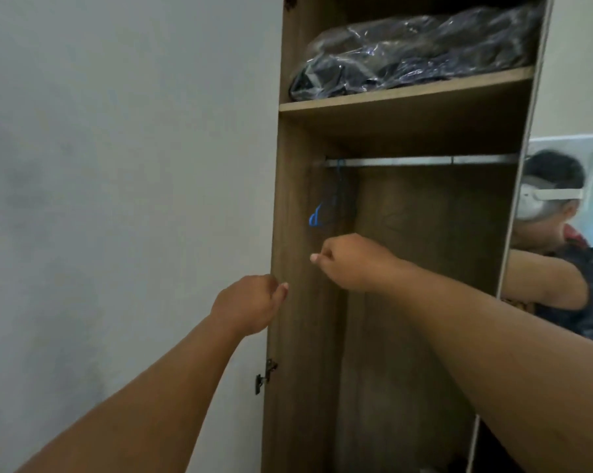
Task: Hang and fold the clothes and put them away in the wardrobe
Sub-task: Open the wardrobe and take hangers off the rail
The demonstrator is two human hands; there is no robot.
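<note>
The brown wooden wardrobe [308,336] stands with its compartment exposed. A metal rail [421,161] runs under its shelf [404,93]. Blue hangers [317,216] dangle from the rail's left end, against the left wall. My right hand [348,262] is raised inside the compartment just below the hangers, fingers curled, holding nothing that I can see. My left hand [249,303] hovers at the wardrobe's left front edge, fingers curled too and holding nothing. No clothes show in either hand.
A dark bundle in clear plastic [418,49] lies on the shelf. The grey wall [117,165] fills the left. A mirrored door [561,233] on the right reflects a person. A hinge [266,375] sits on the wardrobe's left edge.
</note>
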